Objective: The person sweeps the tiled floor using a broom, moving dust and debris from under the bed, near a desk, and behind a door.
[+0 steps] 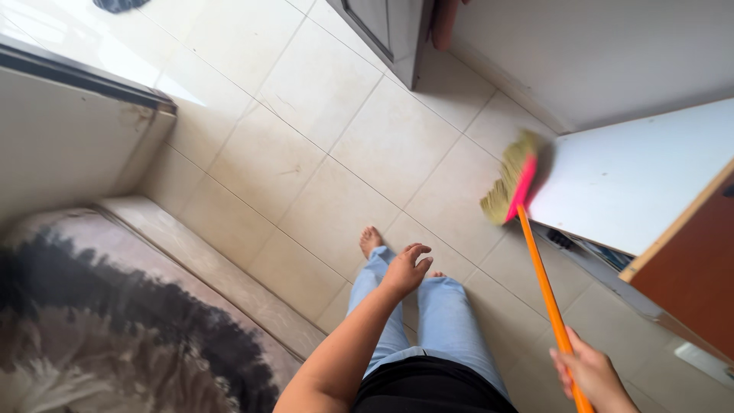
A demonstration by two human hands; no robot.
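Beside the white cabinet (634,180) edge, broom (514,180) seemingly blurred, right hand (592,375) gripping it, left hand (405,269) loose.

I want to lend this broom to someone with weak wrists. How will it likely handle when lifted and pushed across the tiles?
Probably light: the right hand alone holds the broom by its thin orange handle, while the left hand hangs free. The long stick looks straight and stiff. The yellowish bristles appear soft and splayed, so they would likely bend when pressed on the tile floor.

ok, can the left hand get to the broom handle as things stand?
Probably yes. The left hand hangs empty in front of the legs, and nothing stands between it and the orange broom handle, which the right hand grips lower down.
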